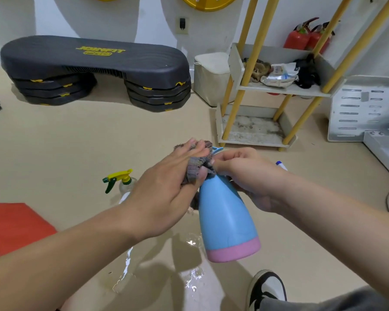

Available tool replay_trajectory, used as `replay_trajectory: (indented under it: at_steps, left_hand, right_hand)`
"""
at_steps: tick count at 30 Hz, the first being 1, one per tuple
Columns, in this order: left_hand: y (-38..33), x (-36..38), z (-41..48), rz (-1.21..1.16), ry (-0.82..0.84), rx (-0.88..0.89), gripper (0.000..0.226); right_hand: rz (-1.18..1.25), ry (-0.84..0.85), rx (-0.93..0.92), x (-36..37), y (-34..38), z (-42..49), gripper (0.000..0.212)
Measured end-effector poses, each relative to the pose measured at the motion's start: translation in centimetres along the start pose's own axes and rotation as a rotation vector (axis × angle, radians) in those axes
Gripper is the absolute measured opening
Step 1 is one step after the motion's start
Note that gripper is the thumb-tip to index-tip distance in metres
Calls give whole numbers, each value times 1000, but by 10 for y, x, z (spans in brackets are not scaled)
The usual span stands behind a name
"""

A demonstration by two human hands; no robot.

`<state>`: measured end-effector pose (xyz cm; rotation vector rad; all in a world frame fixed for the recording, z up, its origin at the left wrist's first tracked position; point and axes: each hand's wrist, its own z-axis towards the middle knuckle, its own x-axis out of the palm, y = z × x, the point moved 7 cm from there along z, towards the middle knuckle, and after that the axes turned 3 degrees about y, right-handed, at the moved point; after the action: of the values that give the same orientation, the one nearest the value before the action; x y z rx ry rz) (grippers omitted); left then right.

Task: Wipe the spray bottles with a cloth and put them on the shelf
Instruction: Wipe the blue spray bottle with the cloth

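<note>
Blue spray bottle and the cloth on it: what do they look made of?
Blue spray bottle: likely plastic, smooth and satin; even opaque colour, soft highlights, pink base band. Cloth: looks like a ribbed knit or terry textile, grey-brown and fuzzy, bunching in soft folds; the fibre cannot be told.

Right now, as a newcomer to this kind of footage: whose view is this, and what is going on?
No machine here: one camera worn on a person's head looks down at two bare hands. The right hand grips the upper part of a blue plastic spray bottle with a pink base, held off the floor. The left hand holds a crumpled grey cloth against its top. On the beige floor stands a clear spray bottle with a yellow-green trigger; wet patches shine nearer. A white shelf with yellow poles stands beyond.
</note>
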<state>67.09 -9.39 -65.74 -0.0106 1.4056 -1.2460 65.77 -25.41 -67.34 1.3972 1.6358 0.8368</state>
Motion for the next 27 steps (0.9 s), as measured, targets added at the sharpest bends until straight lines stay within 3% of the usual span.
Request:
replay_trajectory:
  at_steps: [2, 5, 9, 10, 13, 15, 16, 21, 24, 27]
  left_hand:
    - [-5, 8, -10, -94, 13, -89, 54]
    - [-5, 7, -15, -155, 3, -154, 48]
    - [-5, -4, -4, 185, 0, 155, 51]
    - [-2, -4, -1, 188, 3, 153, 53]
    - [1, 3, -5, -77, 43, -77, 53]
    - [-5, 11, -11, -429, 69, -266, 48]
    - [-4, 9, -11, -563, 8, -354, 45]
    - [35, -25, -16, -747, -468, -693, 45]
    - [29, -35, -19, -903, -612, -726, 40]
    - [10, -49, -14, -855, -625, -656, 38]
  right_hand:
    - [-4, -19, 10, -3, -2, 0, 12]
    - [-3, -19, 2, -4, -3, -1, 21]
    - [38, -19, 0, 1, -2, -1, 9]
    - [48, -22, 2, 2, -2, -1, 10]
    - [81, -77, 32, -1, -4, 2, 11]
    - [132, -143, 66, -9, -9, 4, 16]
    - [149, -174, 77, -14, -11, 5, 20]
    - [118, -199, 59, -21, -13, 6, 13]
    - [105, -219, 50, -23, -14, 8, 15]
    - [82, -223, 49, -22, -14, 8, 10]
